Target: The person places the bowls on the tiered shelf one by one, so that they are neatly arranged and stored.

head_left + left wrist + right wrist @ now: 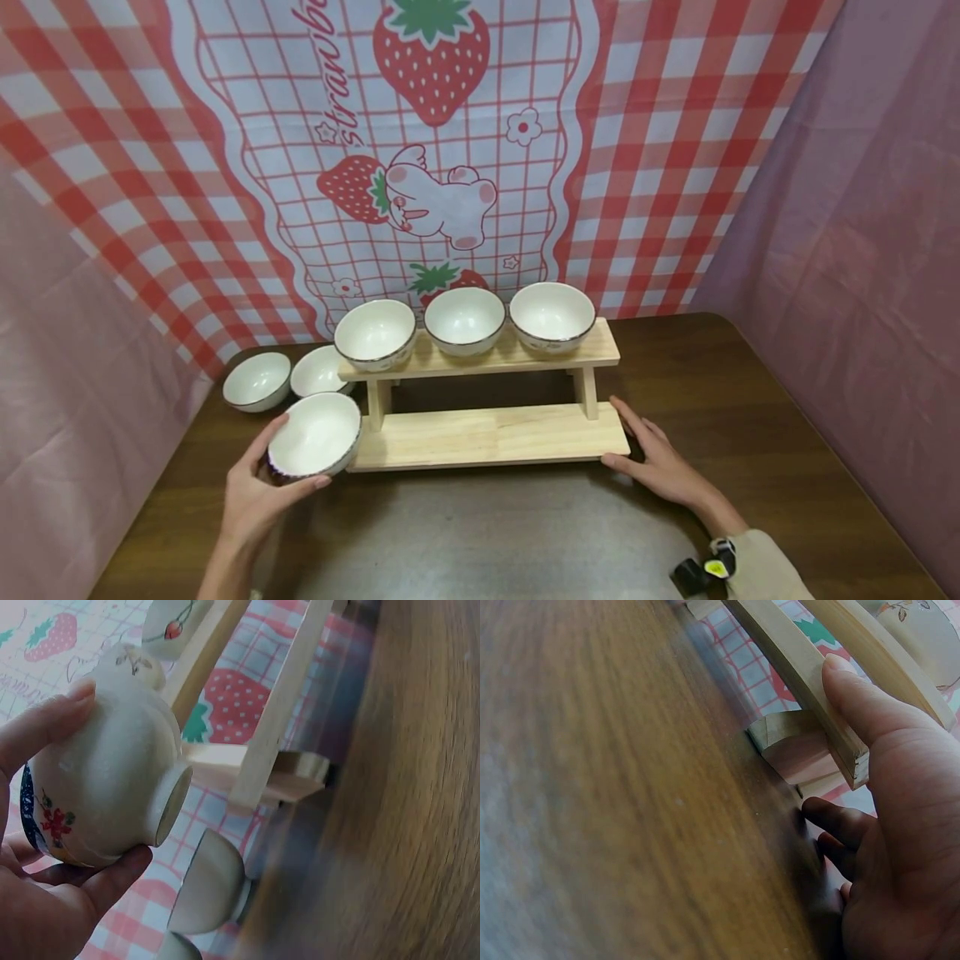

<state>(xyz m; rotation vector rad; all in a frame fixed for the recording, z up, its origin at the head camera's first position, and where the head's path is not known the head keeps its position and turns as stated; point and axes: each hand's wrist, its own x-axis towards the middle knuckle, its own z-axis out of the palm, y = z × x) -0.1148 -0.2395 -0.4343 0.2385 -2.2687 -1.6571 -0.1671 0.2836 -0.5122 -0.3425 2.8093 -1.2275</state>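
Observation:
My left hand (258, 492) grips a white bowl (315, 433) by its side, thumb in front and fingers at the far left. In the left wrist view, red flowers and a dark blue rim band show on this bowl (112, 765), held off the table. The wooden two-tier shelf (487, 435) stands just right of it. At the shelf's right end, my right hand (663, 467) holds the lower board between thumb and fingers. On the upper board sit a left bowl (375, 333), a middle bowl (465, 321) and a right bowl (552, 315).
Two more white bowls stand behind the left hand: one at the table's left edge (257, 382), the other (318, 371) partly hidden by the shelf and the held bowl. A strawberry-print cloth (652, 167) hangs behind the brown table (750, 433). Pink cloth hangs at both sides.

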